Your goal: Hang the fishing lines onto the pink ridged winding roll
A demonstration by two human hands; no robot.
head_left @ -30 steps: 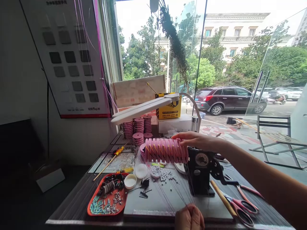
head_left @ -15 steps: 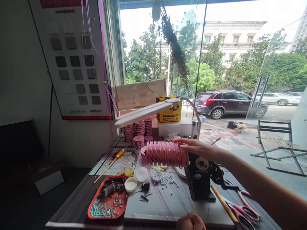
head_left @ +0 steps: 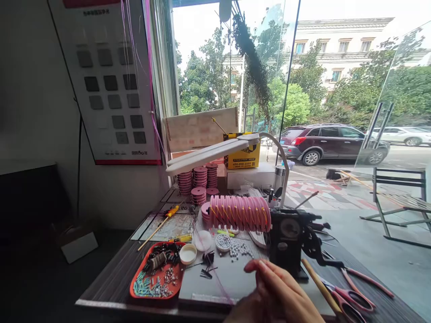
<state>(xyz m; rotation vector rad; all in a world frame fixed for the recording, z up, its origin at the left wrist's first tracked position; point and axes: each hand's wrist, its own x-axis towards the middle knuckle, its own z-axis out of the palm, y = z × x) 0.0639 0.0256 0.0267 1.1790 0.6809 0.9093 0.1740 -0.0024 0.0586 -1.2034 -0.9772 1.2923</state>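
My right hand (head_left: 285,287) is low in front of the winding machine, its fingers drawn together. What they pinch, if anything, is too fine to make out. Close against it, my left hand (head_left: 248,309) is closed and partly hidden and blurred at the bottom edge. Thin purple lines (head_left: 220,282) run down to it. Beyond both hands, a row of pink spools (head_left: 239,214) with yellow and dark strands across them sits on the shaft of a black hand-cranked winder (head_left: 286,242).
Loose pale beads (head_left: 240,250) lie by a small bead-filled cup (head_left: 223,242). An orange tray (head_left: 133,287) holds small metal parts and turquoise pieces. Scissors (head_left: 353,298) and pliers (head_left: 368,280) lie at right. Stacked pink spools (head_left: 200,177) stand behind, under a white lamp (head_left: 208,154).
My right hand has left the pink spools and come down towards me beside my left hand. The view has shifted slightly, and the spools stay on the winder.
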